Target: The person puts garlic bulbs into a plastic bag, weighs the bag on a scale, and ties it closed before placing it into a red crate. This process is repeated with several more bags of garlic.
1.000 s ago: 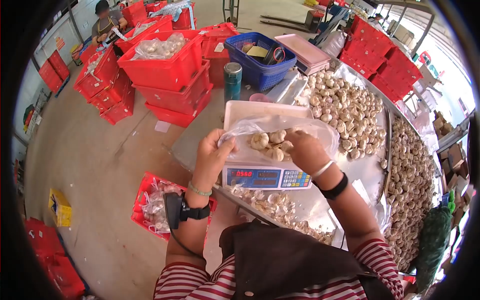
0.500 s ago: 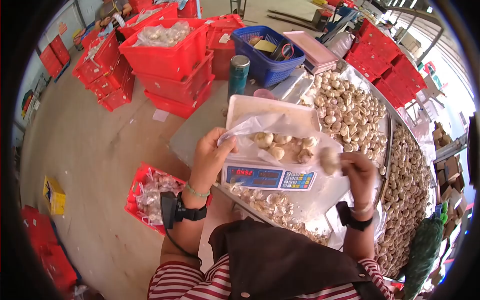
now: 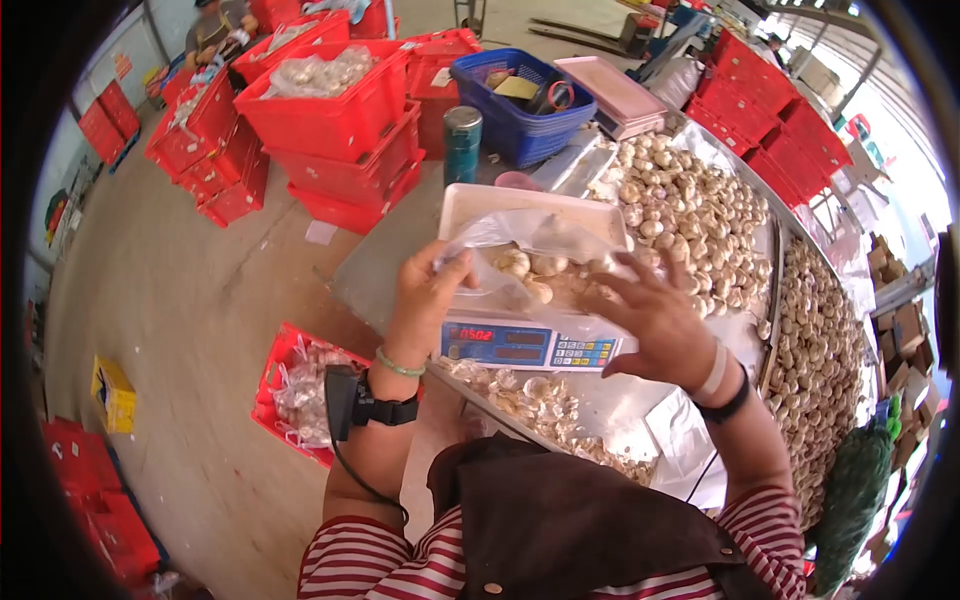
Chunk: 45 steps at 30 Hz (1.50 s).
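A: Status?
B: L hand pinches clear plastic bag w/ a few garlic bulbs on white digital scale. R hand spread wide, empty, at bag's mouth.
A: Done?
B: Prob not; reads 0502, bag unsealed.

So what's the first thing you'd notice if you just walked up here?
Probably the huge pile of garlic bulbs spread along the table on the right. Next, in the middle, the clear plastic bag of garlic on the scale, with the left hand pinching its edge and the right hand spread open beside it. Red crates stack up behind.
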{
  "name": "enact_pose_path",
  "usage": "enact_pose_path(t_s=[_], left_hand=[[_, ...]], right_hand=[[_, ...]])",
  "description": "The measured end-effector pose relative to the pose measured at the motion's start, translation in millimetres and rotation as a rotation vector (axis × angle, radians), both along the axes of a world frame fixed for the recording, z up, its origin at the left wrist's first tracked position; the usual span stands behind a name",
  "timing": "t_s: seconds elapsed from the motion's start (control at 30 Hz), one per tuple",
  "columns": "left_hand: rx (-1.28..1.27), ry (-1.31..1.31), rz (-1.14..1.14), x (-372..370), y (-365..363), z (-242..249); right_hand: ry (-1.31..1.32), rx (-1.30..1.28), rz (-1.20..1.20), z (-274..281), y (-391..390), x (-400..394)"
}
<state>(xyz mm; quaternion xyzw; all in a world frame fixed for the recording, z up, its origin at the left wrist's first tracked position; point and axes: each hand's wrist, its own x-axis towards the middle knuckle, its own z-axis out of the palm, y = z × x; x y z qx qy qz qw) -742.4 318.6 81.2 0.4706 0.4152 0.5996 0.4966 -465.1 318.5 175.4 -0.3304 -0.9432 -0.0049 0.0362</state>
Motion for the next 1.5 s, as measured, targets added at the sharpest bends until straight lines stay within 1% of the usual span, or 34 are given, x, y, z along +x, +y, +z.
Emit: enact_pose_path(t_s=[0.03,0.07,0.13,0.2,0.27,0.37,0.4,0.43,0.5,0.53,0.57,0.6,0.63,0.67,0.7,0.73,0.8,0.83,0.87,0.9,0.93,1.0,1.03,1.07,1.17,1.2,1.23,1.27,1.33,1.37,1.4,1.43,1.47,1.5], left_hand=[[-0.050,0.017,0.047,0,-2,4],[-0.097,0.033,0.085,1,-2,8],[-0.030,-0.319,0.000,6,5,16],[0.019,-0.435,-0.144,3,13,29],[0.076,-0.445,-0.220,14,20,56],[0.166,-0.461,-0.306,44,19,102],[0.197,-0.473,-0.325,54,18,114],[0.204,-0.568,-0.459,61,17,123],[0.152,-0.620,-0.542,78,7,136],[0.107,-0.678,-0.599,86,3,138],[0.045,-0.686,-0.646,97,-2,133],[-0.056,-0.684,-0.592,111,-8,122],[-0.156,-0.677,-0.535,126,-16,109],[-0.265,-0.754,-0.509,148,-31,97],[-0.218,-0.672,-0.645,166,-34,71],[-0.335,-0.619,-0.615,180,-40,45],[-0.455,-0.575,-0.628,212,-59,7],[-0.506,-0.486,-0.641,229,-70,-7],[-0.565,-0.472,-0.708,247,-83,-6],[-0.623,-0.460,-0.773,265,-94,-5],[-0.629,-0.452,-0.774,282,-100,-6],[-0.622,-0.357,-0.968,307,-113,-10],[-0.625,-0.263,-0.942,315,-116,-18],[-0.635,-0.254,-0.941,320,-118,-24],[-0.629,-0.210,-0.790,332,-121,-24],[-0.636,-0.205,-0.790,333,-119,-27],[-0.711,-0.298,-0.711,328,-114,-35],[-0.784,-0.388,-0.627,321,-109,-45],[-0.827,-0.663,-0.515,293,-93,-80],[-0.877,-0.659,-0.444,290,-93,-83],[-0.883,-0.653,-0.438,291,-95,-81],[-0.862,-0.726,-0.433,296,-97,-74],[-0.837,-0.800,-0.425,300,-98,-66],[-0.841,-0.793,-0.416,306,-100,-56]], right_hand=[[-0.114,0.016,0.018,-20,9,7],[-0.219,0.231,0.004,-48,23,22],[-0.401,0.174,-0.138,-69,47,60],[-0.210,0.306,-0.129,-69,54,99],[-0.178,0.298,-0.133,-34,43,119],[0.049,0.397,-0.153,19,13,133],[0.184,0.401,-0.230,34,-1,140],[0.387,0.392,-0.306,42,-12,148],[0.749,0.363,-0.417,54,-38,165],[0.970,0.351,-0.438,46,-46,174],[1.077,0.359,-0.462,40,-55,184],[1.184,0.366,-0.483,34,-65,195],[1.117,0.385,-0.614,26,-79,207],[1.124,0.391,-0.625,16,-93,220],[1.042,0.189,-0.852,3,-105,232],[0.947,-0.022,-1.068,-11,-115,240],[1.282,-0.313,-0.947,-50,-130,247],[1.391,-0.474,-0.881,-66,-139,247],[1.492,-0.637,-0.806,-78,-148,244],[1.391,-0.638,-0.756,-85,-156,239],[1.288,-0.640,-0.704,-90,-162,231],[1.038,-0.359,-0.617,-83,-172,205],[0.930,-0.498,-0.686,-68,-176,195],[0.917,-0.190,-0.583,-82,-176,188],[0.917,-0.122,-0.675,-99,-180,196],[0.884,-0.012,-0.632,-110,-180,205],[0.849,0.093,-0.589,-120,-184,215],[0.890,0.043,-0.655,-129,-192,227],[1.655,-0.441,-0.840,-155,-204,242],[1.660,-0.446,-0.844,-163,-207,246],[2.105,-0.787,-0.605,-171,-210,247],[2.507,-1.145,-0.278,-172,-212,246],[2.512,-1.155,-0.278,-167,-211,249],[2.310,-1.411,-0.424,-149,-207,255]])
